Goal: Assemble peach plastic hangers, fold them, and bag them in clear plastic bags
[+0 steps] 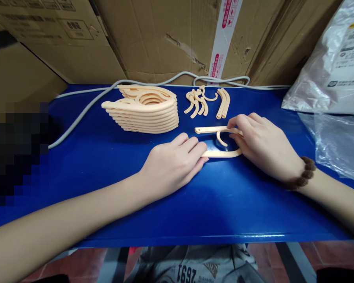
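A peach plastic hanger frame (216, 141) lies flat on the blue table (112, 173), with a small hook piece (221, 138) inside it. My left hand (174, 163) presses its fingertips, held together, on the frame's lower left end. My right hand (261, 147) grips the frame's right side, fingers curled over it near the hook piece. A stack of several finished peach hangers (143, 109) sits behind the left hand. Loose hook pieces (206, 102) lie behind the frame.
A grey cable (85, 112) runs along the table's back edge. Cardboard boxes (171, 39) stand behind. Clear plastic bags (336, 78) sit at the right. A blurred patch covers the left edge.
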`<move>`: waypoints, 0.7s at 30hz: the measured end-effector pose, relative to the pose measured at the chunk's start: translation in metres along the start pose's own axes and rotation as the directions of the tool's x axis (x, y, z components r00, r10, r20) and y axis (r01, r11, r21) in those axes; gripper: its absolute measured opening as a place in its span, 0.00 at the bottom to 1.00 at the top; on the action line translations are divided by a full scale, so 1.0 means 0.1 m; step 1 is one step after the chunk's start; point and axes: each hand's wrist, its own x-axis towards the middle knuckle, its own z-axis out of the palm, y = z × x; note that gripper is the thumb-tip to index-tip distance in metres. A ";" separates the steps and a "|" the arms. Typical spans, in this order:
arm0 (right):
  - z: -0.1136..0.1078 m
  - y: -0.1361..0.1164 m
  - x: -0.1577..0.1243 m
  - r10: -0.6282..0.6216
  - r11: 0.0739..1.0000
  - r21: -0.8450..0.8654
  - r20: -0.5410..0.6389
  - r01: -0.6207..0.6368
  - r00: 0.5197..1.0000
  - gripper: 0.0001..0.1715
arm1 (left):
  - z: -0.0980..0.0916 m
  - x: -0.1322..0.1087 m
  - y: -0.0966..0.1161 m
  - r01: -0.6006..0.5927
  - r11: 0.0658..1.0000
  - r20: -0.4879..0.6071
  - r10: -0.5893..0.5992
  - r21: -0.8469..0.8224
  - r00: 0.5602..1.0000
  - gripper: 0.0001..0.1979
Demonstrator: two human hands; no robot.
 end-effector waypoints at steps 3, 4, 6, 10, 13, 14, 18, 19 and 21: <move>-0.01 0.01 0.00 0.007 1.000 0.005 0.003 -0.007 1.000 0.11 | 0.01 0.00 -0.01 -0.012 1.000 0.029 0.012 0.008 1.000 0.10; -0.01 0.01 0.00 -0.001 1.000 -0.007 0.005 0.001 1.000 0.12 | 0.01 0.01 -0.01 -0.014 1.000 0.039 0.014 0.006 0.999 0.10; -0.02 0.02 -0.01 -0.027 0.999 -0.041 0.015 0.028 1.000 0.12 | 0.01 0.01 -0.02 -0.014 1.000 0.056 0.014 0.006 0.998 0.11; -0.03 0.02 0.00 -0.054 0.996 -0.073 0.045 0.057 0.998 0.12 | 0.02 0.00 -0.02 -0.020 1.000 0.078 0.018 0.022 0.997 0.10; -0.05 0.02 0.00 -0.048 0.996 -0.066 0.055 0.052 0.997 0.14 | 0.03 0.00 -0.02 -0.026 0.999 0.074 0.024 0.028 0.997 0.10; -0.05 0.01 0.00 -0.044 0.997 -0.065 0.060 0.048 0.997 0.14 | 0.03 0.00 -0.02 -0.027 0.999 0.070 0.025 0.026 0.997 0.10; -0.04 0.03 0.01 -0.022 0.998 -0.052 0.082 0.026 0.996 0.14 | 0.03 -0.01 -0.02 -0.030 0.999 0.061 0.028 0.026 0.998 0.10; -0.03 0.04 0.01 -0.017 0.999 -0.042 0.084 0.021 0.996 0.14 | 0.03 -0.01 -0.02 -0.033 0.999 0.059 0.031 0.028 0.998 0.10; -0.02 0.06 0.01 -0.016 1.000 -0.015 0.083 0.017 0.996 0.14 | 0.03 -0.01 -0.02 -0.042 0.999 0.055 0.040 0.031 0.998 0.10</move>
